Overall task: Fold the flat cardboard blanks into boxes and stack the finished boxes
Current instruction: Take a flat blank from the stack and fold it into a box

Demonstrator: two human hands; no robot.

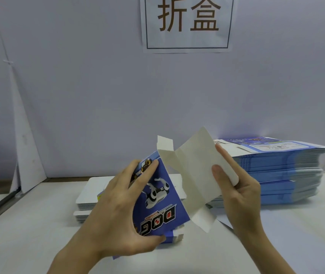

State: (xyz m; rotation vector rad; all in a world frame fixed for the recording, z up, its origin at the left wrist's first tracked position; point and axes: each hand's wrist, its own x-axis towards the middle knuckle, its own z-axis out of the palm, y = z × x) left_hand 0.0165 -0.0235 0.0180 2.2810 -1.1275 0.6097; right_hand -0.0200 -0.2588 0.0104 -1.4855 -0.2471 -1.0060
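Head view is showing a half-opened box [157, 198] being held up over the middle of the bench [29, 234], clear of its surface. Its blue printed panel is facing the camera and a plain grey panel is angling out to the right. The card is looking thin and light, stiff across its panels but ready to bend at the scored creases. The glossy print is probably a little slippery, the grey inside less so. Squeezing it mid-panel is likely risking a dent or a stray crease, so the sound places to hold are the panel edges close to the folds.

The left hand [118, 210] is gripping the blue panel, fingers curling onto its upper part and thumb pressing at its lower edge. The right hand [238, 194] is pinching the grey panel near its right edge, thumb on the near face and the other fingers lying along and behind that edge. Small flaps [164, 147] are standing free at the top and bottom ends.

A tall stack [288, 175] of flat blanks is lying toward the far right corner of the bench. A lower pile [90, 194] of white-faced card is sitting beneath the hands, nearer the far edge.
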